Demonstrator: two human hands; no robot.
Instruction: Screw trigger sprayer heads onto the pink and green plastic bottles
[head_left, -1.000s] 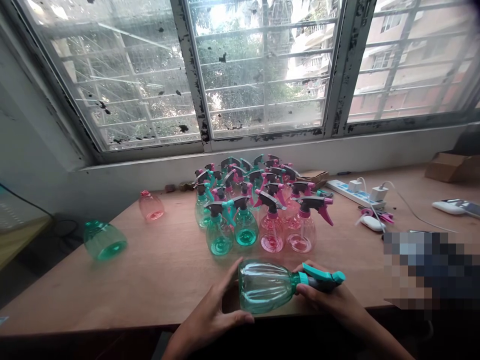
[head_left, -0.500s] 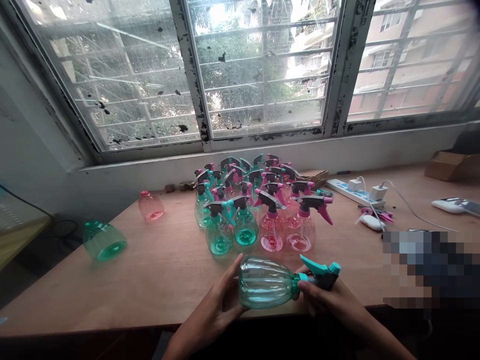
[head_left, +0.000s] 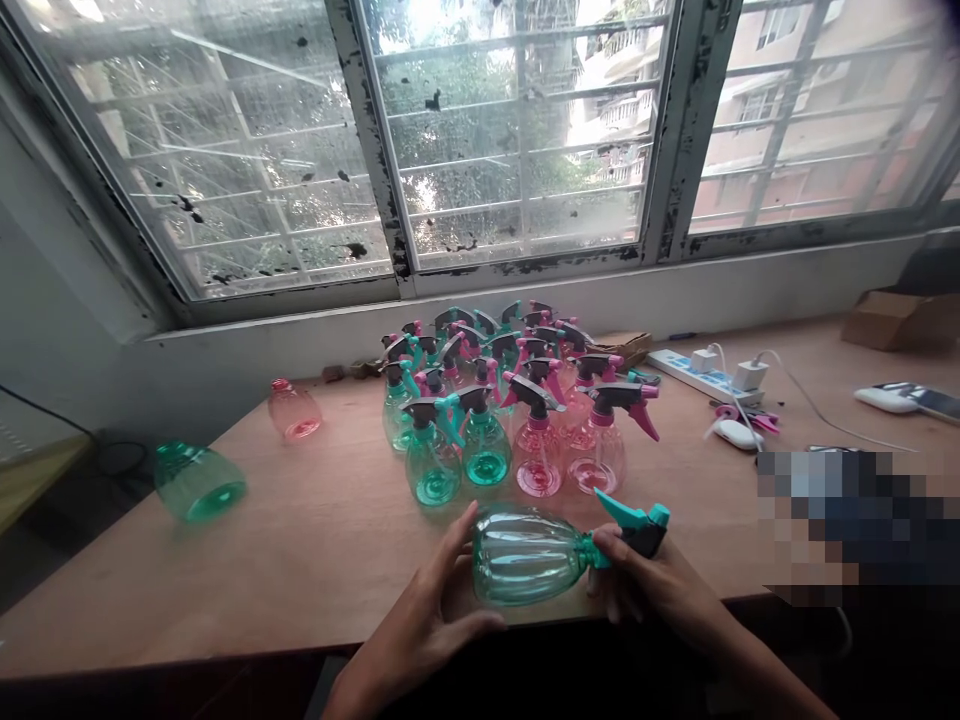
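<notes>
A clear green spray bottle (head_left: 525,562) lies on its side in the air over the table's front edge, its base to the left. My left hand (head_left: 424,610) cups the base, its index finger against the upper edge and the thumb stretched out below; the other fingers are mostly hidden. My right hand (head_left: 660,580) is closed around the neck, just below the teal and black trigger head (head_left: 637,522), which is seated on the bottle. Behind the hands stand several green spray bottles (head_left: 433,465) and pink spray bottles (head_left: 538,460), all with trigger heads.
At the left of the wooden table (head_left: 300,560) stand a headless green bottle (head_left: 199,483) and a headless pink bottle (head_left: 295,410). To the right are a power strip (head_left: 701,378) with chargers and cables, a cardboard box (head_left: 896,318) and a pixelated patch (head_left: 855,520). Windows (head_left: 517,150) line the back.
My left thumb has moved slightly away from the bottle's underside. The bottle, still gripped at its neck by my right hand, has turned a little. The whole view has shifted slightly.
</notes>
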